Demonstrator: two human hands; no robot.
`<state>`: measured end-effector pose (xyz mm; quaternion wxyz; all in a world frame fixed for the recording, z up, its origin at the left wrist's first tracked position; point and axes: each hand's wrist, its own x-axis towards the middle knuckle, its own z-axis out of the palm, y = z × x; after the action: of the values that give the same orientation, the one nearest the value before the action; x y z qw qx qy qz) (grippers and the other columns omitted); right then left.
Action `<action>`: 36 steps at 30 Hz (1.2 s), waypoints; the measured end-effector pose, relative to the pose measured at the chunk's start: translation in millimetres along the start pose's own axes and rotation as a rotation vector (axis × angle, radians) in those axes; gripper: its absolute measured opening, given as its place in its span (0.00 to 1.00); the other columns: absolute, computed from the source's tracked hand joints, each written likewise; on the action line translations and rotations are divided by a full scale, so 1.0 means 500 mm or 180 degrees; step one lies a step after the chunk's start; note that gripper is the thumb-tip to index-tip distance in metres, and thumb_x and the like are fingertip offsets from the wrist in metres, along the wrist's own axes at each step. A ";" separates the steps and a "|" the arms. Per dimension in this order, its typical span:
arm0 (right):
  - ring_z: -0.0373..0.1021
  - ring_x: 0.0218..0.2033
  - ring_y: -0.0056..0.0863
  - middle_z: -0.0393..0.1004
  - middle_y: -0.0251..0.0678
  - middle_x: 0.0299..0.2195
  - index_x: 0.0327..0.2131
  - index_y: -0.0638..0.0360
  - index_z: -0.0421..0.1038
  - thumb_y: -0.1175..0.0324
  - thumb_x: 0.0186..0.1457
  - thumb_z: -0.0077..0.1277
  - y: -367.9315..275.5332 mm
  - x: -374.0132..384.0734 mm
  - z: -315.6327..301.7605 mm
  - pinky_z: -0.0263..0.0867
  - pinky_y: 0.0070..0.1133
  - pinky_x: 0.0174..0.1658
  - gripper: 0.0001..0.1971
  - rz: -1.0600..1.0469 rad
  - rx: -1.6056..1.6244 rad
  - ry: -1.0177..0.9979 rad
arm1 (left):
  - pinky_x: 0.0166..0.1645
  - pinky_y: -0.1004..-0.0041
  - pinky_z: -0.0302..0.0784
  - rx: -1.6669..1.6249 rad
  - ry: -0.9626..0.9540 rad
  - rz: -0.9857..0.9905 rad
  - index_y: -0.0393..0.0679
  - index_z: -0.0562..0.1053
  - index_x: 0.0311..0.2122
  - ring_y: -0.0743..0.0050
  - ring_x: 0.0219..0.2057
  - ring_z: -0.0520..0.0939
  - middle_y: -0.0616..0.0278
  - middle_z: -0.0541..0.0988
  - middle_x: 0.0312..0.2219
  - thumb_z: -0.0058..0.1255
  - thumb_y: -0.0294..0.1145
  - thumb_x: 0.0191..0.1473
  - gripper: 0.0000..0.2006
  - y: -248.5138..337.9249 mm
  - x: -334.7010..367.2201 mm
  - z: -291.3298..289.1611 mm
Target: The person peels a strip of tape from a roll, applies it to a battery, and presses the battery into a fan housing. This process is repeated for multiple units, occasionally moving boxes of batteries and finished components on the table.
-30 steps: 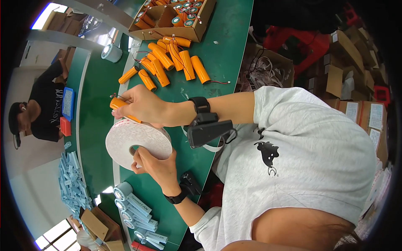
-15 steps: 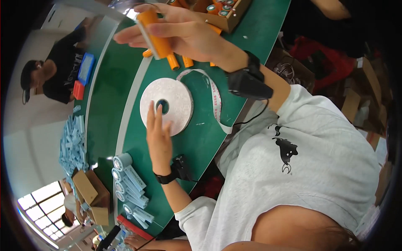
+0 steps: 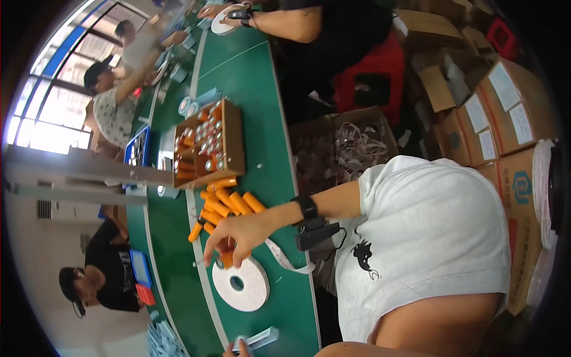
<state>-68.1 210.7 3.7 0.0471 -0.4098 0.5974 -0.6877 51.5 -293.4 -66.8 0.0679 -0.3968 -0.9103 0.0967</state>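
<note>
My right hand, with a black wrist strap and a small black device on the forearm, reaches over the green table. Its fingertips close on an orange cylinder just above a flat white tape roll. A loose strip of white tape curls from the roll toward my wrist. More orange cylinders lie in a pile behind the hand. Only the fingertips of my left hand show at the lower edge, beside a pale blue piece.
A brown cardboard box of orange and silver-capped cylinders stands behind the pile. Other people work across and along the table. Stacked cartons, a red stool and a box of scrap strips stand to my right.
The view has swung, and the table now stretches farther away. My right hand has come down from a raised position to the tape roll. My left hand has left the roll and is at the lower edge.
</note>
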 end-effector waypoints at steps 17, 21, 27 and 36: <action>0.68 0.27 0.17 0.73 0.31 0.28 0.26 0.64 0.68 0.76 0.32 0.60 -0.041 0.046 0.067 0.65 0.16 0.32 0.13 -0.0103 0.0302 -0.0669 | 0.33 0.77 0.60 -0.1405 0.0792 -0.2404 0.43 0.68 0.46 0.72 0.28 0.64 0.64 0.64 0.33 0.58 0.35 0.39 0.26 0.290 0.247 -0.154; 0.68 0.28 0.18 0.73 0.34 0.27 0.25 0.66 0.68 0.79 0.34 0.58 -0.076 0.070 0.063 0.66 0.15 0.32 0.11 -0.0020 0.0112 -0.0897 | 0.43 0.68 0.66 -0.2272 0.0775 -0.2275 0.45 0.68 0.45 0.58 0.42 0.68 0.57 0.65 0.46 0.59 0.33 0.36 0.26 0.322 0.231 -0.204; 0.69 0.28 0.18 0.72 0.34 0.27 0.25 0.67 0.68 0.82 0.35 0.56 -0.102 0.077 0.054 0.67 0.15 0.32 0.10 0.0116 -0.0059 -0.0989 | 0.45 0.65 0.66 -0.1413 0.0921 -0.1865 0.47 0.71 0.41 0.56 0.48 0.65 0.60 0.67 0.46 0.57 0.28 0.36 0.20 0.320 0.220 -0.155; 0.67 0.28 0.22 0.72 0.35 0.26 0.25 0.66 0.66 0.77 0.32 0.57 -0.022 0.090 0.143 0.64 0.18 0.33 0.13 -0.0078 -0.0179 -0.1660 | 0.50 0.61 0.57 -0.0851 0.0297 -0.2009 0.43 0.72 0.29 0.57 0.46 0.65 0.61 0.70 0.37 0.55 0.26 0.37 0.09 0.347 0.292 -0.185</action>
<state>-49.0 132.8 32.3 0.1799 -0.5816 0.5789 -0.5425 94.7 -58.9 -9.9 0.0835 -0.1050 -0.9887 -0.0674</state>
